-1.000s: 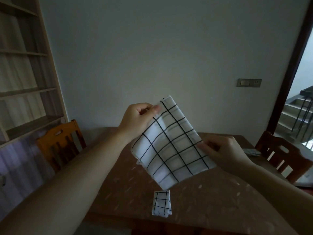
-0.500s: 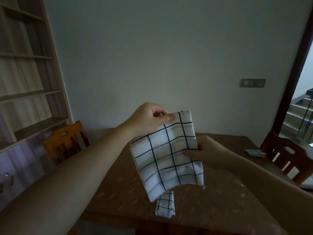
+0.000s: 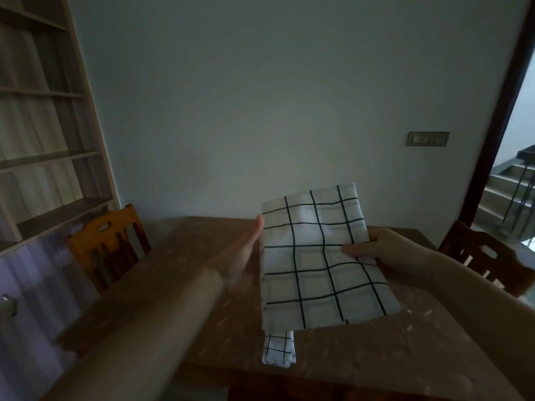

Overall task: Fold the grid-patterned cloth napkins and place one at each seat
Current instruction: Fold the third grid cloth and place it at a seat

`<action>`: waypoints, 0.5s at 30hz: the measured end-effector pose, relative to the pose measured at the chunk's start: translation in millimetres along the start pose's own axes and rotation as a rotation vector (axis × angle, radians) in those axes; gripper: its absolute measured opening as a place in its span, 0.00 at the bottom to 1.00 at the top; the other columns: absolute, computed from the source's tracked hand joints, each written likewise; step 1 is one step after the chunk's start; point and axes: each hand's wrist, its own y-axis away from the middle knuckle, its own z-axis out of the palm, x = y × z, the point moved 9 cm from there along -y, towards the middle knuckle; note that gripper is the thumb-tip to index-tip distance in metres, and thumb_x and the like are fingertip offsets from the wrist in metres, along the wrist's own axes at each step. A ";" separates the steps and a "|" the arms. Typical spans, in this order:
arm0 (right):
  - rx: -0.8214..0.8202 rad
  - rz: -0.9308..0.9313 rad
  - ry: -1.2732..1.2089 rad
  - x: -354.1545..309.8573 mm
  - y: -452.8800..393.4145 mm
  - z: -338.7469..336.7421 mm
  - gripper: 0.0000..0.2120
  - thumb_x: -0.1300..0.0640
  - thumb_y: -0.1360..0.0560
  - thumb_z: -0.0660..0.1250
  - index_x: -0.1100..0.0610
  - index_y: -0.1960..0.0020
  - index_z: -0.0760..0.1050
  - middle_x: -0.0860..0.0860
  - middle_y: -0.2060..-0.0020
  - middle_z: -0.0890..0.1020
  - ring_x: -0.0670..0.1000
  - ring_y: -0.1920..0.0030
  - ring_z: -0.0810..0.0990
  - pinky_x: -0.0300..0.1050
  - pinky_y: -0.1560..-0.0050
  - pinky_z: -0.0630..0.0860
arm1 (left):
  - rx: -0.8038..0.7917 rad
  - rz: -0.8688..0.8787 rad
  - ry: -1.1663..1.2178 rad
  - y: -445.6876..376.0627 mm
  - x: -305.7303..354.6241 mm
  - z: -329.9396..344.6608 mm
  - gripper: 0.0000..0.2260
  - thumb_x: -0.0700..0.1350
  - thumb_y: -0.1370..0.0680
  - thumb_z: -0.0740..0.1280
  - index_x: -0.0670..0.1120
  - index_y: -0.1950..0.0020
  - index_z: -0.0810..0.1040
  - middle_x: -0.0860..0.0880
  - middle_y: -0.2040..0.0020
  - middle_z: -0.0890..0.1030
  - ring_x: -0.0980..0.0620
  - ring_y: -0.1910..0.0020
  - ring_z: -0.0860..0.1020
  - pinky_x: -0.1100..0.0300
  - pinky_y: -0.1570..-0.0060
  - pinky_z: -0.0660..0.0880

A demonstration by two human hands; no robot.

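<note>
The grid-patterned napkin [image 3: 324,261] in the hands is held up above the table [image 3: 376,342], a white cloth with black lines, folded to a rectangle and tilted so its lower right corner hangs toward the tabletop. Nearest the camera lies a second napkin [image 3: 279,350], already folded into a narrow strip — it rests flat near the table's front edge, its upper end hidden behind the held cloth.

The right hand [image 3: 385,256] grips the held napkin at its right edge, thumb laid across the front of the cloth and the other fingers curled behind it. The left hand [image 3: 243,256] stands edge-on at the napkin's left edge, fingers straight and together, tips touching or just beside the cloth's upper left side; it is blurred, and whether it actually presses the fabric I cannot tell.

The table is brown with pale flecks. At its left side stands an orange wooden chair [image 3: 107,241], at its right side a darker chair [image 3: 486,256]. Behind the left chair rises a pale shelving unit [image 3: 43,140] — and on the far wall a switch plate [image 3: 428,138] sits near a dark door frame [image 3: 498,111], with stairs [image 3: 512,198] beyond it.
</note>
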 end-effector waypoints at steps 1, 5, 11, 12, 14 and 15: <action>0.007 0.012 -0.020 1.9 1.2 -2.1 0.09 0.66 0.27 0.69 0.68 0.48 0.80 0.61 0.54 0.86 0.58 0.55 0.86 0.46 0.58 0.82 | -0.036 0.018 -0.092 -2.5 -2.4 3.8 0.41 0.72 0.32 0.56 0.51 0.24 0.62 0.47 0.23 0.63 0.49 0.26 0.63 0.52 0.28 0.59; 0.005 0.030 -0.028 7.7 7.0 -8.5 0.10 0.65 0.26 0.67 0.68 0.45 0.79 0.61 0.52 0.85 0.59 0.52 0.85 0.50 0.53 0.82 | -0.086 -0.016 -0.121 -12.0 -6.6 9.2 0.07 0.44 0.23 0.68 0.51 0.45 0.78 0.49 0.46 0.84 0.51 0.44 0.82 0.55 0.42 0.78; -0.011 0.014 -0.222 7.9 8.9 -17.0 0.13 0.67 0.27 0.63 0.65 0.43 0.77 0.63 0.49 0.84 0.61 0.52 0.85 0.54 0.53 0.83 | -0.063 0.031 -0.052 -18.7 -5.4 13.4 0.05 0.42 0.22 0.67 0.50 0.48 0.80 0.55 0.58 0.86 0.59 0.58 0.84 0.67 0.62 0.78; -0.019 -0.002 -0.243 6.0 9.0 -17.8 0.13 0.67 0.28 0.63 0.65 0.45 0.78 0.63 0.52 0.85 0.60 0.54 0.85 0.52 0.55 0.83 | -0.057 0.037 -0.037 -18.8 -3.1 13.3 0.06 0.41 0.21 0.66 0.50 0.49 0.80 0.56 0.58 0.86 0.59 0.58 0.84 0.68 0.62 0.77; -0.018 -0.039 -0.260 1.7 7.9 -20.0 0.13 0.70 0.25 0.59 0.64 0.56 0.83 0.61 0.60 0.85 0.57 0.62 0.86 0.48 0.63 0.83 | -0.032 0.083 -0.007 -16.9 5.3 12.4 0.13 0.35 0.20 0.60 0.50 0.53 0.80 0.60 0.62 0.85 0.62 0.62 0.83 0.69 0.64 0.77; -0.021 -0.070 -0.255 0.0 5.0 -21.5 0.21 0.72 0.24 0.55 0.61 0.64 0.83 0.60 0.65 0.84 0.55 0.66 0.84 0.45 0.66 0.82 | -0.023 0.092 0.017 -15.4 7.6 11.8 0.17 0.32 0.20 0.57 0.49 0.57 0.81 0.59 0.64 0.85 0.60 0.64 0.82 0.67 0.66 0.78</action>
